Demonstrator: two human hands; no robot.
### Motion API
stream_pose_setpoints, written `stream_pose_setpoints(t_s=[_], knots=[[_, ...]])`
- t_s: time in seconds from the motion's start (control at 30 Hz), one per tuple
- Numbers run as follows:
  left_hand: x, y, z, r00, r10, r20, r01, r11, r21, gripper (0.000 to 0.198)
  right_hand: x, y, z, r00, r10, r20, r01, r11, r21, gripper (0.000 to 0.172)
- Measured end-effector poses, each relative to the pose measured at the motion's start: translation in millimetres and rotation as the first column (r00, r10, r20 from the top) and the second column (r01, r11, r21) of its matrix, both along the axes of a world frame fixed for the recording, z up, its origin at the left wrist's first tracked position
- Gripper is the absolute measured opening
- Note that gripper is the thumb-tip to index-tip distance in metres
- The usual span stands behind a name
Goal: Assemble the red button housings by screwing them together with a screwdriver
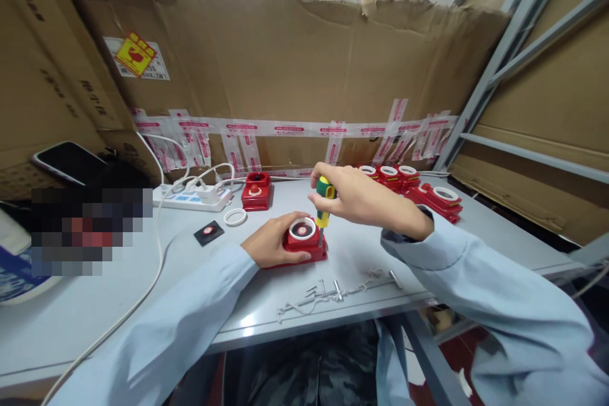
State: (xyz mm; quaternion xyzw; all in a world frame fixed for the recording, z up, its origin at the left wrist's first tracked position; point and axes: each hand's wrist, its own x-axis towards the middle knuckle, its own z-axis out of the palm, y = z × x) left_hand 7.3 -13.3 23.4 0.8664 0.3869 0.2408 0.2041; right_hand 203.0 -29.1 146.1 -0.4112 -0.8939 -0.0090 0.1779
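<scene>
Pale blue sleeves [476, 273] closest, one coming in from each lower corner. Dark camouflage-patterned clothing [304, 368] below the edge of the tabletop [356, 250], on the near side of the red housing [304, 247]. Housing, taken as landmark, lies on the tabletop; white ring [292, 229] around a dark disc [295, 232] on its upper face.

Left hand [273, 242] grips the housing: thumb along its near side, fingers over its left and far parts. Right hand [361, 196] above and right of it, closed round a screwdriver [323, 218] with a green-and-yellow handle. Tool nearly upright, shaft down at the housing's right end; whether the tip is seated, cannot tell.

Near side of housing, toward the right: loose screws [311, 290], metal pins [338, 290], a thin pale tangle [375, 274], chain or cord. Left of it: black square piece [202, 238] with red centre; spare white ring [235, 210], flat. Beyond it, leftward: second red housing [255, 193], then white power strip [204, 201], plugs in. Beyond it, rightward: cluster of red units [387, 180] with white rings, one separate unit [435, 204] just nearer. Well behind it: cardboard sheet [295, 63], torn along the top, printed tape [285, 129] across its lower part.
</scene>
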Motion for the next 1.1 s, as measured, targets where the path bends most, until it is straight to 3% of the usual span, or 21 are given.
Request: stream_pose_setpoints(t_s=[0.13, 0.27, 0.33, 0.4, 0.47, 0.53, 0.6, 0.7, 0.83, 0.9, 1.03, 1.1], knots=[[0, -1, 1.5, 1.000, -0.010, 0.007, 0.010, 1.000, -0.010, 0.066, 9, 2, 9.7, 0.997, 0.039, 0.068, -0.034, 0.996, -0.079, 0.021], [1, 0, 1.2, 1.000, -0.020, 0.001, 0.020, 1.000, 0.010, 0.064, 12, 6, 19.1, 0.965, 0.220, 0.146, -0.193, 0.965, -0.178, 0.030], [1, 1, 0.3, 1.000, -0.030, 0.000, 0.030, 0.999, 0.019, 0.064, 11, 6, 23.9, 0.941, 0.264, 0.211, -0.216, 0.950, -0.226, 0.031], [1, 1, -0.5, 1.000, -0.021, -0.004, 0.021, 0.999, 0.025, 0.064, 6, 4, 26.2, 0.935, 0.199, 0.292, -0.149, 0.971, -0.186, 0.031], [0, 2, -0.9, 1.000, -0.007, -0.012, 0.007, 1.000, 0.023, 0.065, 0, 1, 24.7, 0.938, 0.042, 0.344, -0.032, 0.999, -0.034, 0.040], [0, 1, -0.5, 1.000, -0.002, -0.016, 0.002, 1.000, 0.016, 0.066, -7, 0, 20.8, 0.936, -0.106, 0.336, 0.075, 0.992, 0.104, 0.051], [0, 1, 0.3, 1.000, -0.008, -0.013, 0.008, 1.000, 0.014, 0.067, -9, 2, 17.9, 0.943, -0.127, 0.309, 0.097, 0.989, 0.110, 0.047], [0, 0, 1.6, 1.000, -0.023, -0.007, 0.023, 1.000, 0.015, 0.066, -2, 6, 20.5, 0.963, 0.056, 0.264, -0.056, 0.998, -0.007, 0.026], [1, 0, 2.3, 1.000, -0.028, -0.004, 0.028, 1.000, 0.012, 0.065, 17, 8, 27.8, 0.921, 0.314, 0.231, -0.281, 0.946, -0.164, 0.027], [1, 0, 2.5, 1.000, -0.030, 0.000, 0.030, 1.000, 0.003, 0.065, 21, 8, 25.4, 0.926, 0.279, 0.254, -0.240, 0.955, -0.175, 0.028], [1, 0, 3.5, 1.000, -0.032, 0.001, 0.032, 0.999, -0.012, 0.065, 17, 10, 11.8, 0.977, 0.027, 0.213, -0.031, 0.999, 0.016, 0.031], [2, -1, 4.1, 1.000, -0.031, 0.005, 0.031, 0.999, -0.018, 0.066, 14, 10, 9.4, 0.987, 0.056, 0.153, -0.061, 0.998, 0.029, 0.027]])
